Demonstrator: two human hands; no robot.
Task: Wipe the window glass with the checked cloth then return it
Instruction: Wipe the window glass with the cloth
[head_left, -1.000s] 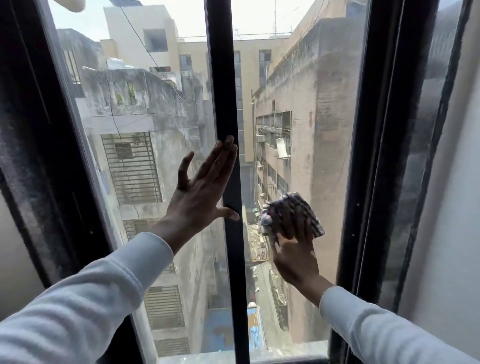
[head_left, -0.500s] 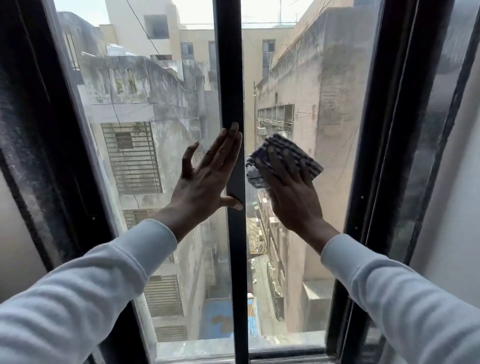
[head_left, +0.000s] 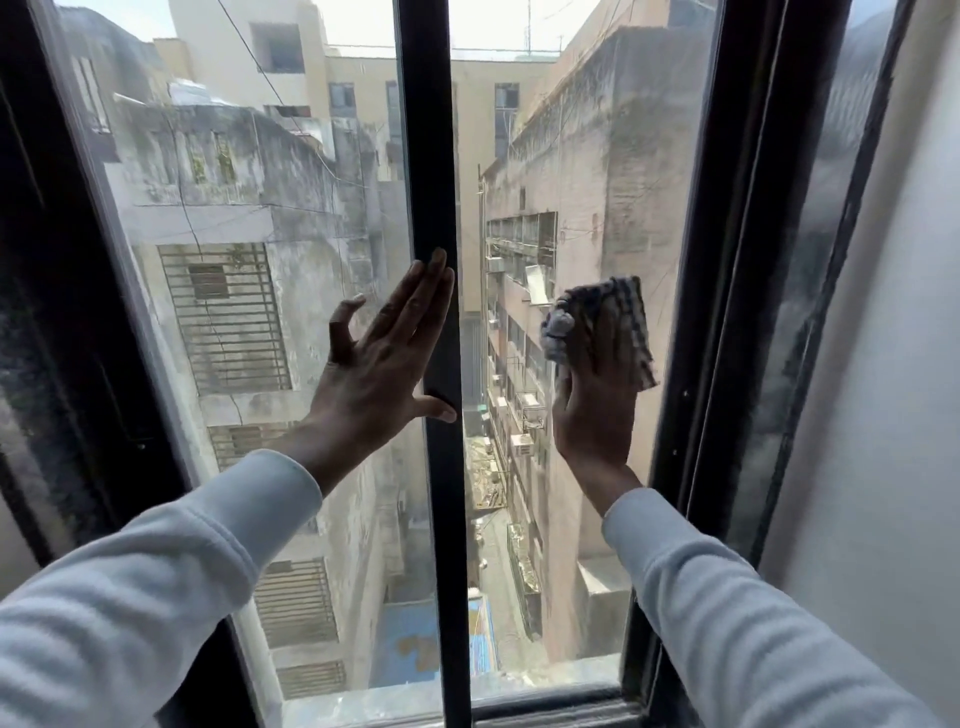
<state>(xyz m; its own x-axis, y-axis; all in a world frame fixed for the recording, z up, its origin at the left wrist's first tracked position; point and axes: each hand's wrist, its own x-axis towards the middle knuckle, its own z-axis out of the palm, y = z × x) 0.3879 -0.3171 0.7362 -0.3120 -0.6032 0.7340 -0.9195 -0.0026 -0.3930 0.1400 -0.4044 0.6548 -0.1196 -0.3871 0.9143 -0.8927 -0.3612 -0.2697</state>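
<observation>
The right hand (head_left: 595, 400), right of centre in the frame, lies flat with its fingers spread over the checked cloth (head_left: 610, 325), pressing the bunched fabric against the right pane (head_left: 566, 156). The cloth peeks out above and to the right of the fingertips, close to the dark right frame (head_left: 727, 260). The left hand (head_left: 379, 374), just left of centre, is open and holds nothing; its palm and fingers brace against the left pane (head_left: 234, 182), with the fingertips and thumb touching the black centre bar (head_left: 431, 156).

The step in hand looks like the wiping itself, on the right pane. To do it well, I would keep the palm flat so the cloth stays fully pinned, since a corner hangs loose at the right and could slip out. Overlapping strokes from the centre bar to the right frame should cover the glass evenly. The top of the pane, in the upper part of the frame, and the strip along the sill (head_left: 545, 696) at the bottom both need a pass, and corners likely hold the most grime. The bracing hand may smudge the left pane, so that spot probably wants wiping too before the cloth goes back.
</observation>
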